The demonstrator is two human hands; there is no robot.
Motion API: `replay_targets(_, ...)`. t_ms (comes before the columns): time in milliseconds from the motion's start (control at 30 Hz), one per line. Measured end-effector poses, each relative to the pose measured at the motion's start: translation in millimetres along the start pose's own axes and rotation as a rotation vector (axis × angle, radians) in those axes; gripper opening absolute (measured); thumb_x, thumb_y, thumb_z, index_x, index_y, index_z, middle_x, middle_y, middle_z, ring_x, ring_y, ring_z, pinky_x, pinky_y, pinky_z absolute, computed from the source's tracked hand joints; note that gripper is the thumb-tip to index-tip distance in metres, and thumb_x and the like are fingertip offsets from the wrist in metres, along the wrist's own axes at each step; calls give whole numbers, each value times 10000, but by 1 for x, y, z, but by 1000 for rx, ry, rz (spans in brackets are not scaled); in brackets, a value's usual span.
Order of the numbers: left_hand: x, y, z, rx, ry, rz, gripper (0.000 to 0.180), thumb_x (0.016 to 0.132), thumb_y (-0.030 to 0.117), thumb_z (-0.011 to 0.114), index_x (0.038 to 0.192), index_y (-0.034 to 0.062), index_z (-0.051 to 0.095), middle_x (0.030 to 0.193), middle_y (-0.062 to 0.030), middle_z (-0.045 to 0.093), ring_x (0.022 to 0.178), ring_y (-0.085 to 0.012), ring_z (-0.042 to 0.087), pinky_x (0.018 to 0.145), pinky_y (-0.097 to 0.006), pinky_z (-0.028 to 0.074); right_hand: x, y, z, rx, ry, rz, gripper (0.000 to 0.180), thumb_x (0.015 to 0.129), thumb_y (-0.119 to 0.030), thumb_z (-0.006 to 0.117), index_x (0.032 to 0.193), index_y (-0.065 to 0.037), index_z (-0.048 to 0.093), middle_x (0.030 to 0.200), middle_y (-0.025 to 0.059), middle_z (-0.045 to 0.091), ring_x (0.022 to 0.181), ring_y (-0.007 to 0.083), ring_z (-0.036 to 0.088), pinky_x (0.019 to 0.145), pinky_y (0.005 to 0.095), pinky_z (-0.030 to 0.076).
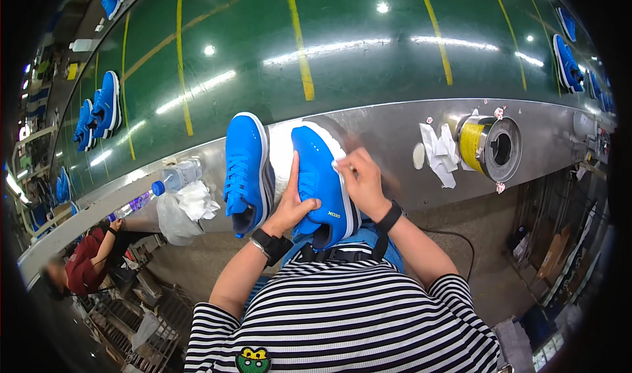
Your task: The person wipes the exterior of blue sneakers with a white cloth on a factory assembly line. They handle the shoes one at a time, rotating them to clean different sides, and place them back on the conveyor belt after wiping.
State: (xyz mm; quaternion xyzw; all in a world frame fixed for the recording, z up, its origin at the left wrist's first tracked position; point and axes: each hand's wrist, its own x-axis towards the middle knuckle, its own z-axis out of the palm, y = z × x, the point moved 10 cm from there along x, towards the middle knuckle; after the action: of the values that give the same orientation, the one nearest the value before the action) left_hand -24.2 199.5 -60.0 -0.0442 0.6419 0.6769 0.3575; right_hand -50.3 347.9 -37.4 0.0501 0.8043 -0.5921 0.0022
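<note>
A blue sneaker (pixel 322 169) with a white sole rests at the metal ledge in front of me, toe pointing away. My left hand (pixel 291 205) is closed around its lace side, thumb on the upper near the ankle opening. At the shoe's right edge, near the toe, my right hand (pixel 362 181) pinches a small white scrap (pixel 337 166), perhaps paper or cloth, against the side. Several light specks dot the toe. A matching blue sneaker (pixel 245 162) stands just left of it, touched by neither hand.
Beyond the metal ledge (pixel 395 129) runs a green conveyor belt (pixel 355 50) with yellow lines, carrying blue shoes (pixel 105 106). To the right lie crumpled white paper (pixel 440 150) and a yellow-labelled can (pixel 490 148). A plastic bottle (pixel 181 174) and a clear bag (pixel 176 218) sit left, near another person (pixel 85 261).
</note>
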Motion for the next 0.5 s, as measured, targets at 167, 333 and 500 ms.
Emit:
replay_targets(167, 0, -1, -2, 32, -9, 20, 999, 671, -16, 539, 1407, 150, -116, 1379, -166, 245, 1168, -226, 386, 943, -320, 360, -15, 1, 0, 31, 36, -20, 35, 749, 5, 602, 764, -26, 596, 707, 86, 513, 616, 179, 529, 526, 266, 414)
replay_targets(333, 1, 0, 3, -38, -14, -33, 998, 676, -27, 535, 1407, 160, -119, 1382, -161, 236, 1152, -218, 399, 922, -312, 380, 33, -2, 7, -35, 20, -50, 31, 755, -5, 609, 763, -34, 602, 712, 81, 503, 598, 179, 508, 529, 275, 408)
replay_targets(500, 0, -2, -2, 11, -9, 19, 996, 684, -32, 532, 1407, 178, -121, 1383, -157, 237, 1126, -206, 418, 908, -305, 392, -9, 4, 1, 8, 16, -12, 26, 748, -17, 585, 732, -35, 577, 709, 108, 498, 684, 269, 514, 599, 351, 412)
